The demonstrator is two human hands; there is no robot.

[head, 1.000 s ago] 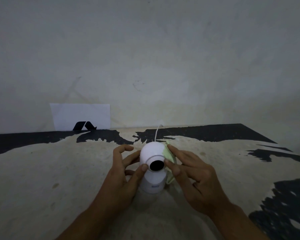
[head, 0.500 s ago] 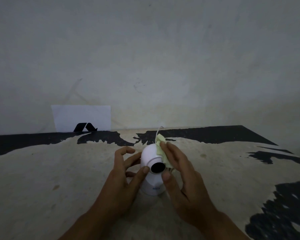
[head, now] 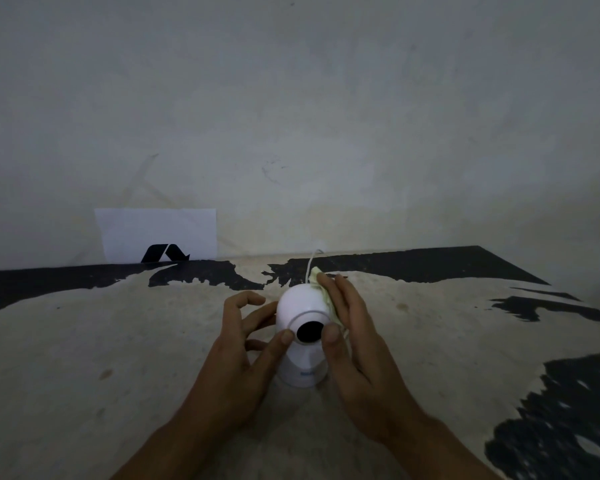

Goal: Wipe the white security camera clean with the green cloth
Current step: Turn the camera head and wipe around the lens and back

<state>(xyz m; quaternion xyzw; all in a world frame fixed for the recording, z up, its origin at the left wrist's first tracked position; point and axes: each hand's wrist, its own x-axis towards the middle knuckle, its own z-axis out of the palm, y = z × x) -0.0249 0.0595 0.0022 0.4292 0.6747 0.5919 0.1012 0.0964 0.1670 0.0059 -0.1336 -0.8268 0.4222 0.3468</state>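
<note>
The white security camera [head: 300, 304] stands upright on the table, its round head and black lens [head: 309, 331] turned toward me. My left hand [head: 243, 344] steadies the camera from the left, thumb resting on the face beside the lens. My right hand [head: 352, 336] presses the pale green cloth [head: 321, 287] against the right side and top of the head, with its thumb on the face right of the lens. Most of the cloth is hidden under my palm.
A thin white cable [head: 310, 263] runs from behind the camera to the wall. A white paper with a black mark [head: 158, 235] leans against the wall at the back left. The worn beige-and-black table [head: 118, 341] stretches out on both sides.
My right hand with the cloth has slid up from the camera's right side toward the top rear of the head. The left hand has kept its hold.
</note>
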